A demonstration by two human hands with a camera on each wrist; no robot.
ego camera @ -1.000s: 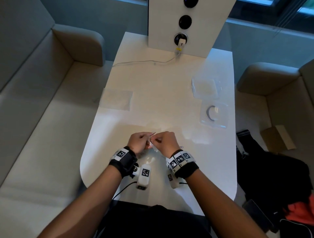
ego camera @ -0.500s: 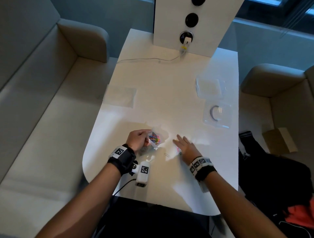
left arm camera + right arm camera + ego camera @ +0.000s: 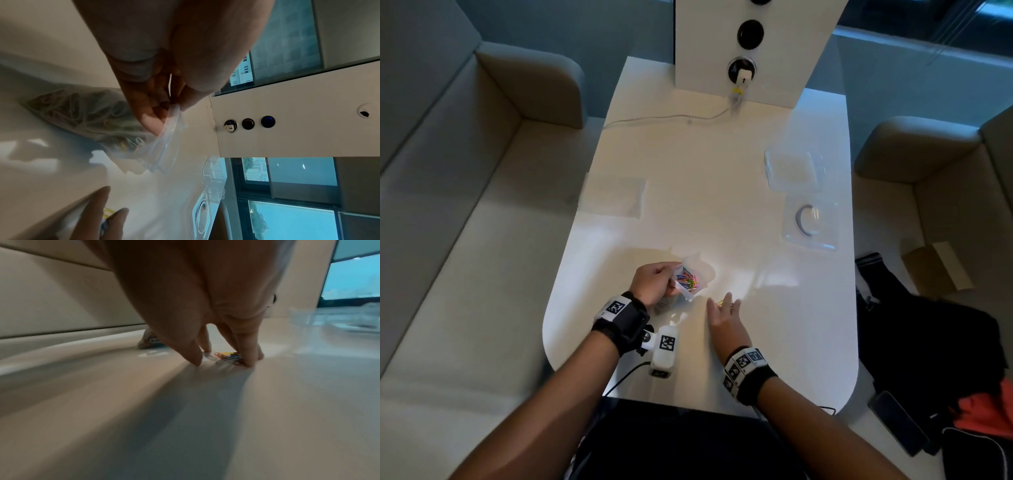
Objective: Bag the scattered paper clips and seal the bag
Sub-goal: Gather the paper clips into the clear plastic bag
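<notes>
A white bench (image 3: 688, 212) stood between two beige sofas. The left hand (image 3: 655, 282) pinched the open rim of a clear bag (image 3: 693, 279), which was partly filled with coloured clips (image 3: 687, 278) and sat just above the bench's near middle. The right hand (image 3: 726, 317) lay beside it, fingers (image 3: 249, 352) straight, tips pressing on a few loose clips (image 3: 227, 357).

Light: dim, bluish daylight from the windows (image 3: 292, 219).
Glare: bright patches on the white counter (image 3: 774, 277).
Shadows: long, soft, under the right hand (image 3: 205, 305).
Blur: wrist views smeared; edges bent.
</notes>
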